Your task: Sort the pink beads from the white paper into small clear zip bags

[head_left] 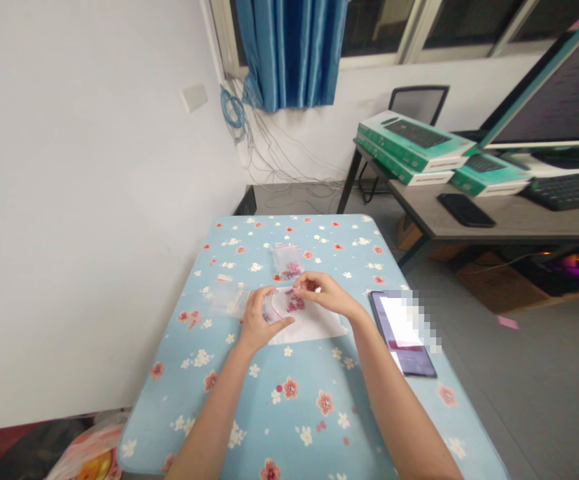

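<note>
My left hand point(262, 320) and my right hand point(319, 293) meet over a small clear zip bag point(282, 308) with a red seal line, holding it from either side. Its pink beads point(295, 304) gather near my right fingers. The bag rests above a white paper sheet point(314, 329). Just behind my hands lies a second clear bag of pink beads point(287, 261). A flat, clear bag point(227, 301) lies to the left of my left hand. Part of the held bag is hidden by my fingers.
The table has a blue floral cloth point(264, 407), with a white wall along its left side. A smartphone point(402, 333) lies on it to my right, partly pixelated. Farther right stands a desk point(509, 217) bearing green keyboard boxes point(412, 143), a black phone, a keyboard and a monitor.
</note>
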Demonstrator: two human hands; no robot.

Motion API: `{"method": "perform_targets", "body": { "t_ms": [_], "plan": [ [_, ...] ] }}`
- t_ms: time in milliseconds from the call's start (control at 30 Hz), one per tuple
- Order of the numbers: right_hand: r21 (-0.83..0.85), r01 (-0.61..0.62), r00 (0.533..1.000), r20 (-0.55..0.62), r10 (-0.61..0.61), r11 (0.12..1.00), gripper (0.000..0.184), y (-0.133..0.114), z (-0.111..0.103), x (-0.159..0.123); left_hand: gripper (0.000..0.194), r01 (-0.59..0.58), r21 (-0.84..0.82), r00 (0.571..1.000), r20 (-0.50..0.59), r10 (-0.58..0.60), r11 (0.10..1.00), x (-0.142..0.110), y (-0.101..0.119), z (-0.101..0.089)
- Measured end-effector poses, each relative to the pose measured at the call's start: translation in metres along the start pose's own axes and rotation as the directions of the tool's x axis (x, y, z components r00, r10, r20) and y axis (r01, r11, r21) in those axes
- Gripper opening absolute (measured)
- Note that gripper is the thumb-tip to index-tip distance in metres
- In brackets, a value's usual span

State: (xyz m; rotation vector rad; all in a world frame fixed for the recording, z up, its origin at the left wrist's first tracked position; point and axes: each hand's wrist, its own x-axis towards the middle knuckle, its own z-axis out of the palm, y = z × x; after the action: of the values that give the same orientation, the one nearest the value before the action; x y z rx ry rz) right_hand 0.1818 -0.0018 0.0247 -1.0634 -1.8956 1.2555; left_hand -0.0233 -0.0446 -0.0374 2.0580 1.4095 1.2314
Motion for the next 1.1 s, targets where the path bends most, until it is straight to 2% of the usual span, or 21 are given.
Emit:
{"method": "perform_targets", "body": {
  "t_ms": [300, 533, 700, 800, 900, 1000, 1100],
  "plan": [
    [0.011, 0.043, 0.997, 0.069, -0.044, 0.999, 0.019, -0.024, 0.012, -0.001, 0.066, -0.014, 0.011, 1.000, -0.022, 0.014, 1.000, 0.000, -0.001, 0.001],
    [-0.012, 0.060, 0.995, 0.080, -0.059, 0.998, 0.020, -0.021, 0.016, 0.001, 0.065, -0.014, 0.020, 1.000, -0.013, 0.015, 1.000, -0.001, -0.002, 0.001],
    [-0.026, 0.053, 0.998, 0.029, -0.052, 0.998, 0.018, -0.013, 0.009, 0.001, 0.065, -0.005, -0.006, 1.000, 0.007, 0.005, 1.000, -0.001, -0.002, 0.001],
    [-0.151, 0.015, 0.997, -0.070, -0.025, 0.988, 0.017, 0.001, 0.001, 0.001, 0.064, 0.002, -0.013, 1.000, 0.011, -0.002, 1.000, -0.001, -0.001, 0.000],
    [-0.359, -0.079, 0.989, -0.146, 0.028, 0.930, 0.013, 0.019, -0.006, 0.001, 0.063, 0.011, -0.003, 1.000, 0.011, -0.011, 1.000, -0.001, 0.000, 0.000],
    [-0.504, -0.154, 0.985, -0.148, 0.090, 0.850, 0.017, 0.030, -0.008, 0.000, 0.062, 0.018, 0.008, 1.000, 0.011, -0.018, 1.000, 0.000, 0.001, -0.001],
    [-0.549, -0.171, 0.984, -0.131, 0.117, 0.818, 0.023, 0.034, -0.006, 0.000, 0.061, 0.021, 0.010, 1.000, 0.009, -0.021, 1.000, 0.000, 0.002, -0.001]
  ]
}}
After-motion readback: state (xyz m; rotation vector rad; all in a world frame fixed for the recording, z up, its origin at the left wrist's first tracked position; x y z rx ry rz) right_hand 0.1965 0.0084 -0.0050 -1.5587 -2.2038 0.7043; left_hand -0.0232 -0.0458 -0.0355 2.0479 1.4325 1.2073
